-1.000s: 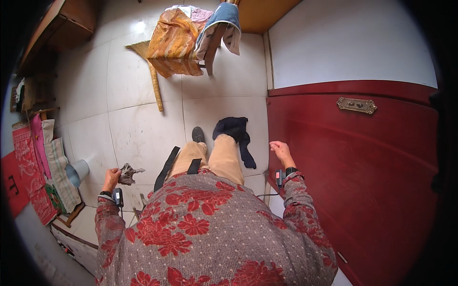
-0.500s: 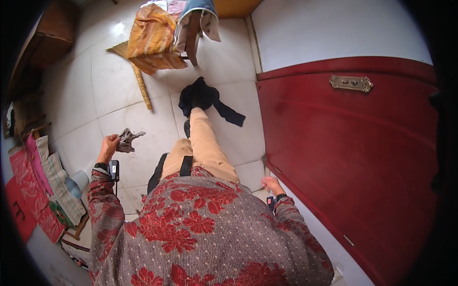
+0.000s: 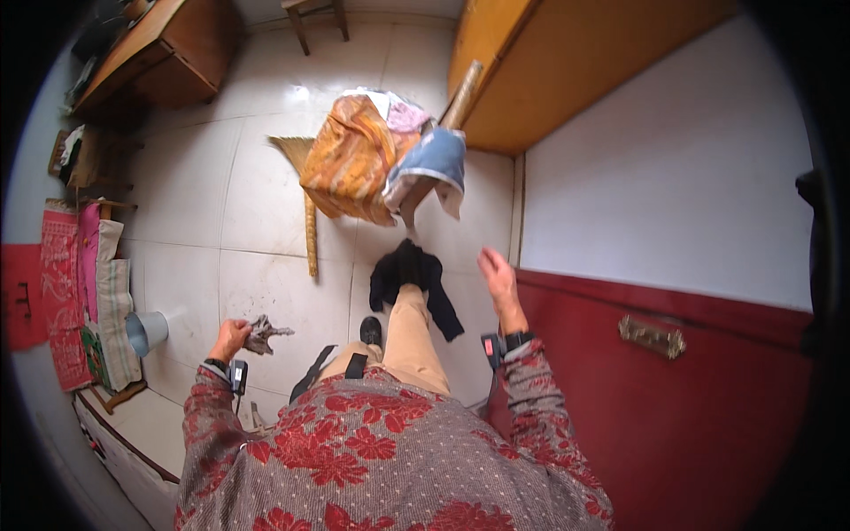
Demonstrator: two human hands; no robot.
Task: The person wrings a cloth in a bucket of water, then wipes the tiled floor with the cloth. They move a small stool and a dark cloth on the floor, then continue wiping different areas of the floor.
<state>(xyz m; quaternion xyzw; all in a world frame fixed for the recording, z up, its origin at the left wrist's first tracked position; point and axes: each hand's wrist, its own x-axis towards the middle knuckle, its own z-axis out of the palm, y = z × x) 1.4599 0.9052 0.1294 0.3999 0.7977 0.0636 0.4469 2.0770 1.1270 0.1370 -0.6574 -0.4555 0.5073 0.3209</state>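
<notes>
Rag [image 3: 266,336] hangs above the floor [image 3: 266,226] in the head view, pinched in the closed grip of the left hand [image 3: 232,338]. Since half a second ago the right hand [image 3: 498,281] has swung forward, loosely curled, blurred and probably empty, while a step has brought the dark cloth [image 3: 407,265] nearer the draped chair [image 3: 350,168]. That cloth hides the right foot.

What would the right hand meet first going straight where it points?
Probably the blue cloth, ahead and slightly left of the right hand; depth is unclear, so it might pass above.
</notes>
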